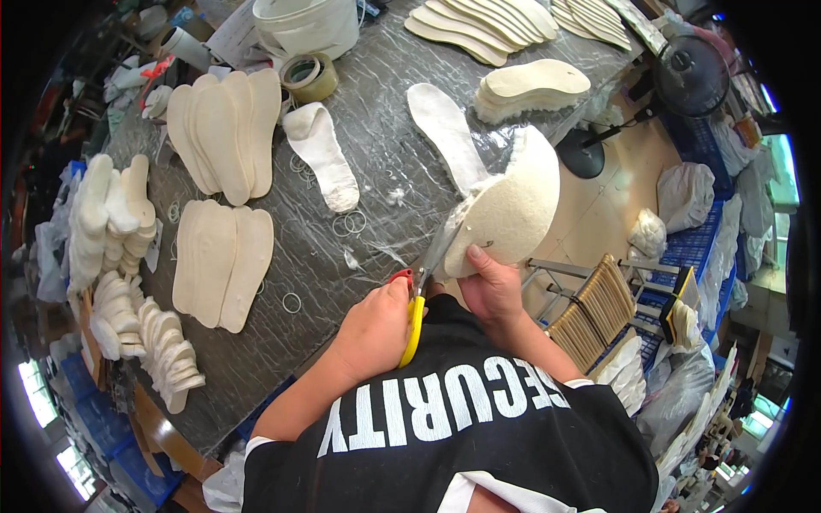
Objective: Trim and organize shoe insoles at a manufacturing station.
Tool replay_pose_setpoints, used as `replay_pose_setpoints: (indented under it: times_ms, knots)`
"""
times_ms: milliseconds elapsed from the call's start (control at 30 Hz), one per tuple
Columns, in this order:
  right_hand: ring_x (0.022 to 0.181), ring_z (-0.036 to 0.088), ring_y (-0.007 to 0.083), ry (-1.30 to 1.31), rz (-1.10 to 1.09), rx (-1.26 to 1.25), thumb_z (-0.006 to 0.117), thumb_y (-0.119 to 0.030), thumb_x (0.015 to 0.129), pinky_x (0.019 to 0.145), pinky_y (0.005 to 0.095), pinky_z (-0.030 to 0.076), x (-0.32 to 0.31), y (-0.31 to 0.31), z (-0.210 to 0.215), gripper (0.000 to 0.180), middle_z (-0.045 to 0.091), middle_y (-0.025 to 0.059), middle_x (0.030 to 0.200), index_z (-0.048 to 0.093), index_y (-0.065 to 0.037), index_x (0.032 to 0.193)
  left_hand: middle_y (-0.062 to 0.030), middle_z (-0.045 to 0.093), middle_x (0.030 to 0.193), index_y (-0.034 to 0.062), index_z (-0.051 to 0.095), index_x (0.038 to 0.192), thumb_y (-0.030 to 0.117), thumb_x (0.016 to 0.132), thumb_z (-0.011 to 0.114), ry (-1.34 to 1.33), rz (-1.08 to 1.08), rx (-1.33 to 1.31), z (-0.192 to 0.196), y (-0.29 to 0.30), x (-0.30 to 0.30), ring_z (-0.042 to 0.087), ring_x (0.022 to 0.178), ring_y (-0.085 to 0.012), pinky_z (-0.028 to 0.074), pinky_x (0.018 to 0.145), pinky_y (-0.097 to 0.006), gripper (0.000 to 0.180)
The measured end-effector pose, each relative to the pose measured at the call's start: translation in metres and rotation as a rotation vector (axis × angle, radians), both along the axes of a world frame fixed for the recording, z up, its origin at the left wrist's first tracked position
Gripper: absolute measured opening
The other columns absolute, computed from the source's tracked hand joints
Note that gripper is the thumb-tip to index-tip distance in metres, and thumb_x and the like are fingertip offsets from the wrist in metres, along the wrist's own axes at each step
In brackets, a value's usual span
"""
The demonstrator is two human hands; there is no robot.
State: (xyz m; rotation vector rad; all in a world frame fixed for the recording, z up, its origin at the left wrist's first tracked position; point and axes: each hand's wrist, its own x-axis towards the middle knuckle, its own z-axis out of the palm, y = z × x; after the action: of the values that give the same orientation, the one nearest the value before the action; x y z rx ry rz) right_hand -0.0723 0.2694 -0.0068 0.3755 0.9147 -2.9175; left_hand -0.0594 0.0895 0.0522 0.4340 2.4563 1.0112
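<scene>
My left hand (374, 327) is closed round the yellow and red handles of a pair of scissors (416, 329). The blades point away from me along the fluffy edge of a cream insole (513, 205). My right hand (492, 289) pinches this insole by its near end, thumb on top, so that it stands tilted above the table edge. Just beyond it lies a white insole (443, 128). Another fleecy white insole (323, 158) rests farther left, near some loose rubber bands (349, 224).
Stacks of cream insoles (227, 137) cover the left and far parts of the dark plastic-covered table (368, 103). A white bucket (306, 26) and tape rolls (310, 77) stand at the back. To the right are a black fan (691, 75), a slatted stool (592, 303) and blue crates (697, 239).
</scene>
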Motion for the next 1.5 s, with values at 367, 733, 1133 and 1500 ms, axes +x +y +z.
replay_pose_setpoints:
  times_ms: [367, 733, 1133, 1500]
  knots:
    - [0.112, 0.052, 0.0222, 0.009, 0.029, -0.016, 0.056, 0.007, 0.085, 0.098, 0.039, 0.041, 0.005, -0.001, 0.001, 0.044, 0.055, 0.0072, 0.121, 0.049, -0.008, 0.125, -0.0231, 0.06, 0.075, -0.0052, 0.049, 0.097, 0.015, 0.086, 0.059, 0.023, -0.038, -0.032, 0.001, 0.004, 0.002, 0.06, 0.072, -0.0413, 0.048, 0.063, -0.045, 0.026]
    - [0.11, 0.053, 0.0225, 0.021, 0.038, 0.04, 0.056, 0.007, 0.085, 0.096, 0.0384, 0.043, 0.008, 0.004, -0.002, 0.042, 0.055, 0.0078, 0.12, 0.049, -0.008, 0.124, -0.024, 0.06, 0.071, -0.0042, 0.052, 0.087, 0.012, 0.084, 0.059, 0.003, -0.075, 0.071, -0.005, 0.003, 0.001, 0.06, 0.068, -0.0423, 0.048, 0.061, -0.045, 0.018]
    - [0.113, 0.051, 0.0228, -0.002, 0.038, 0.101, 0.057, 0.006, 0.084, 0.098, 0.0406, 0.04, 0.012, 0.001, -0.008, 0.045, 0.055, 0.0075, 0.121, 0.047, -0.008, 0.126, -0.0241, 0.06, 0.068, -0.0045, 0.052, 0.091, 0.011, 0.084, 0.059, 0.083, -0.019, 0.108, -0.013, 0.007, 0.002, 0.06, 0.066, -0.0424, 0.048, 0.06, -0.045, 0.019]
    - [0.113, 0.052, 0.0238, -0.018, 0.048, 0.061, 0.057, 0.004, 0.085, 0.098, 0.041, 0.04, 0.006, 0.006, -0.01, 0.045, 0.054, 0.008, 0.121, 0.045, -0.008, 0.127, -0.0166, 0.062, 0.072, -0.0051, 0.051, 0.097, 0.012, 0.088, 0.056, -0.215, -0.015, 0.292, -0.017, 0.005, 0.0, 0.064, 0.065, -0.0274, 0.051, 0.061, -0.035, 0.02]
